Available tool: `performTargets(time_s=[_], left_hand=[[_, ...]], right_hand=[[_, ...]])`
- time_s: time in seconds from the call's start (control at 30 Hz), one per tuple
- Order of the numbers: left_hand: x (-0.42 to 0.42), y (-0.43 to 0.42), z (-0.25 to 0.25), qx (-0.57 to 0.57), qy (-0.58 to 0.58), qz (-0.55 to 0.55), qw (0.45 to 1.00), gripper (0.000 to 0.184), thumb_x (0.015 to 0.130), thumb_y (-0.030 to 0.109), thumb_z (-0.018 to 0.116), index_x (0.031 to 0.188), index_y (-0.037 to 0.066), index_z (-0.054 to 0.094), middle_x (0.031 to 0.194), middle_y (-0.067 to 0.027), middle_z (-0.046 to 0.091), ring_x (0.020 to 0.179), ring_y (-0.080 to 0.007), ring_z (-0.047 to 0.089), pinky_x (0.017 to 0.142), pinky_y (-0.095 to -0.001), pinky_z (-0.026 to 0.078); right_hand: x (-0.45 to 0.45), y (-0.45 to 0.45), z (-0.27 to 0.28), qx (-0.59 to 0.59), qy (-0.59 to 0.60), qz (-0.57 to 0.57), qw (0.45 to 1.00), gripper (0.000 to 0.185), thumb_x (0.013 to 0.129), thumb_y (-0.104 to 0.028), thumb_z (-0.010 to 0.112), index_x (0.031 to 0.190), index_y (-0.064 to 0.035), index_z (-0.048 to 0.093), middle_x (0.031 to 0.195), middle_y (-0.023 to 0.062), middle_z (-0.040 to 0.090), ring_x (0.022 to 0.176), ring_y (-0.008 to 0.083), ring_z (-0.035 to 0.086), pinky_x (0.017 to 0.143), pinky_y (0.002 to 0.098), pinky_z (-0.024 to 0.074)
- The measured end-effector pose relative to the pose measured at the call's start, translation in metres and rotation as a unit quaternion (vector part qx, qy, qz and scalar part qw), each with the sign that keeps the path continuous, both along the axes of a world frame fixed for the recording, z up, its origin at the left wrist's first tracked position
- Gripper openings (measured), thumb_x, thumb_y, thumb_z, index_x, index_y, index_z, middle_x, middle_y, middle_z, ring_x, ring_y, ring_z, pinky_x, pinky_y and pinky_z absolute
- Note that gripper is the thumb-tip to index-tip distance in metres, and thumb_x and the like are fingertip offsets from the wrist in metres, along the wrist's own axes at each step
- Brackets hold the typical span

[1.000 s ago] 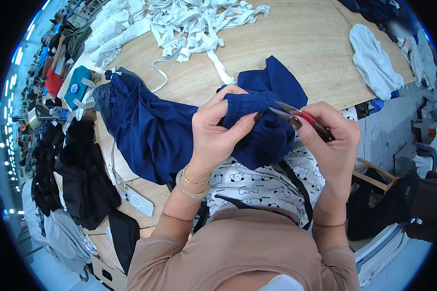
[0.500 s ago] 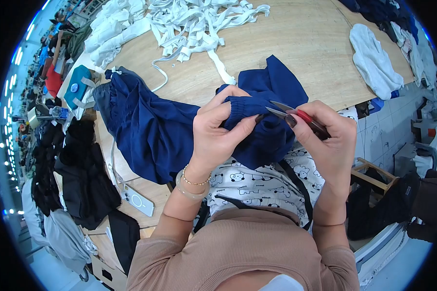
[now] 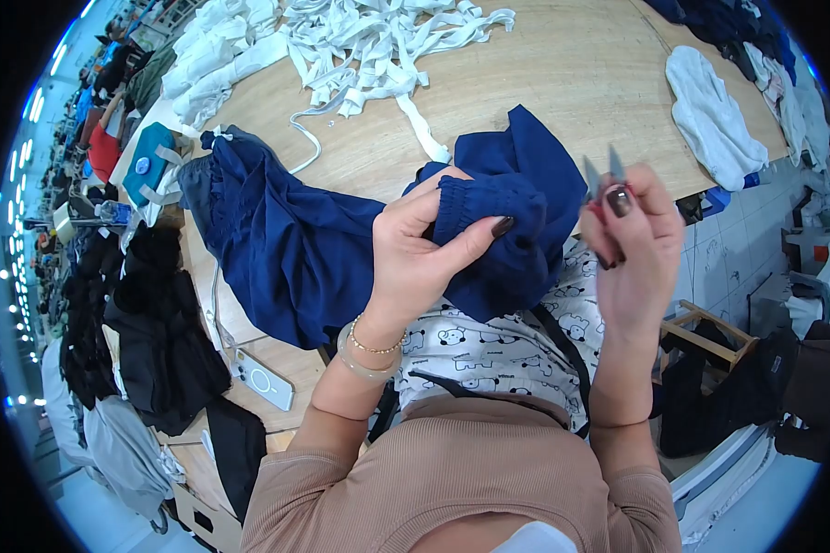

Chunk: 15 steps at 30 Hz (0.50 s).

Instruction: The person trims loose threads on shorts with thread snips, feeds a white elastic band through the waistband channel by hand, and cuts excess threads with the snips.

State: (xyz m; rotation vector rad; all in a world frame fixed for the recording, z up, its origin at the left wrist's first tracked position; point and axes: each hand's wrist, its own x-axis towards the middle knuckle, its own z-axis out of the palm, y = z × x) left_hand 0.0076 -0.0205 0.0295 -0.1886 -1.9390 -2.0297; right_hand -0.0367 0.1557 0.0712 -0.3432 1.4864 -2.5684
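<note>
A navy blue garment [image 3: 281, 244] spreads from the table's left side to my lap. My left hand [image 3: 422, 241] pinches its gathered elastic cuff [image 3: 475, 205], with the thumb on top and the other fingers partly hidden behind the cloth. Off to the right, apart from the fabric, my right hand [image 3: 638, 244] is closed around small red-handled thread snips [image 3: 603, 175]. Their two blades point upward and stand slightly apart.
White elastic strips [image 3: 369, 55] are heaped at the back of the wooden table [image 3: 563, 74]. A pale cloth piece [image 3: 710, 115] lies at the right. On the left are a teal pouch [image 3: 149, 166], a phone [image 3: 264, 380] and dark garments [image 3: 157, 341].
The snips have moved from the cuff to the right and turned from pointing left to pointing upward in my right hand. My left hand still holds the cuff, nearly in place.
</note>
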Motion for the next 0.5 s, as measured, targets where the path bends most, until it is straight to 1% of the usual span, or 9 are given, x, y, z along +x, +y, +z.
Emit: performTargets(time_s=[0.03, 0.07, 0.1, 0.13, 0.2, 0.33, 0.4, 0.5], left_hand=[[-0.001, 0.000, -0.001, 0.000, 0.000, 0.000, 1.000, 0.012, 0.073, -0.003, 0.069, 0.085, -0.005, 0.067, 0.082, -0.0066, 0.062, 0.074, -0.0131, 0.056, 0.067, -0.0236, 0.044], [-0.001, 0.000, -0.002, -0.007, 0.014, 0.007, 1.000, 0.012, 0.073, -0.004, 0.069, 0.085, -0.005, 0.067, 0.082, -0.0066, 0.062, 0.074, -0.0130, 0.056, 0.067, -0.0234, 0.044], [-0.002, 0.000, -0.003, -0.015, 0.027, 0.016, 0.999, 0.012, 0.073, -0.004, 0.068, 0.085, -0.005, 0.067, 0.082, -0.0066, 0.062, 0.074, -0.0128, 0.056, 0.067, -0.0233, 0.044], [-0.002, -0.001, -0.003, -0.015, 0.027, 0.017, 0.999, 0.012, 0.073, -0.004, 0.068, 0.085, -0.005, 0.067, 0.082, -0.0066, 0.062, 0.074, -0.0128, 0.056, 0.067, -0.0233, 0.044], [-0.003, -0.003, -0.003, -0.041, 0.042, 0.019, 0.998, 0.013, 0.073, -0.005, 0.067, 0.086, -0.005, 0.067, 0.083, -0.0070, 0.061, 0.074, -0.0129, 0.056, 0.067, -0.0229, 0.044], [-0.002, -0.001, 0.001, -0.043, 0.031, 0.030, 0.998, 0.013, 0.072, -0.006, 0.067, 0.085, -0.005, 0.067, 0.083, -0.0078, 0.061, 0.075, -0.0131, 0.056, 0.067, -0.0226, 0.044], [-0.002, -0.001, -0.002, -0.062, 0.044, 0.036, 0.996, 0.014, 0.071, -0.006, 0.068, 0.085, -0.005, 0.067, 0.085, -0.0087, 0.061, 0.077, -0.0134, 0.056, 0.067, -0.0226, 0.044], [-0.001, -0.002, 0.001, -0.070, 0.033, 0.029, 0.997, 0.014, 0.071, -0.006, 0.068, 0.085, -0.005, 0.067, 0.087, -0.0093, 0.062, 0.078, -0.0134, 0.057, 0.068, -0.0229, 0.045]], right_hand=[[0.000, 0.003, 0.004, 0.000, 0.000, 0.000, 1.000, 0.008, 0.084, -0.002, 0.064, 0.089, 0.0034, 0.061, 0.072, 0.0016, 0.059, 0.054, -0.0002, 0.042, 0.048, 0.0144, 0.0269], [0.000, 0.006, 0.007, 0.151, 0.087, -0.035, 0.984, 0.007, 0.082, -0.001, 0.065, 0.088, 0.0030, 0.062, 0.071, 0.0009, 0.059, 0.055, 0.0006, 0.043, 0.048, 0.0145, 0.0284], [0.001, 0.009, 0.010, 0.296, 0.172, -0.069, 0.937, 0.007, 0.081, -0.001, 0.066, 0.087, 0.0027, 0.063, 0.071, 0.0003, 0.059, 0.055, 0.0015, 0.045, 0.048, 0.0145, 0.0298], [0.003, 0.011, 0.013, 0.346, 0.194, -0.059, 0.916, 0.006, 0.078, 0.001, 0.067, 0.084, 0.0020, 0.065, 0.069, -0.0008, 0.059, 0.056, 0.0024, 0.047, 0.049, 0.0150, 0.0321], [0.009, 0.007, 0.021, 0.386, 0.198, -0.044, 0.900, 0.005, 0.078, 0.001, 0.067, 0.082, 0.0024, 0.065, 0.065, -0.0007, 0.057, 0.054, 0.0022, 0.045, 0.048, 0.0161, 0.0317], [0.011, 0.007, 0.014, 0.410, 0.215, -0.045, 0.885, 0.005, 0.078, 0.001, 0.067, 0.082, 0.0016, 0.065, 0.060, 0.0004, 0.055, 0.052, 0.0032, 0.045, 0.046, 0.0175, 0.0317], [0.010, 0.006, 0.015, 0.411, 0.211, -0.048, 0.886, 0.005, 0.078, 0.001, 0.067, 0.082, 0.0015, 0.065, 0.060, 0.0008, 0.055, 0.051, 0.0033, 0.045, 0.046, 0.0177, 0.0318], [0.012, 0.006, 0.014, 0.417, 0.201, -0.044, 0.885, 0.005, 0.078, -0.001, 0.068, 0.082, 0.0012, 0.065, 0.059, 0.0015, 0.054, 0.051, 0.0034, 0.045, 0.045, 0.0181, 0.0320]])
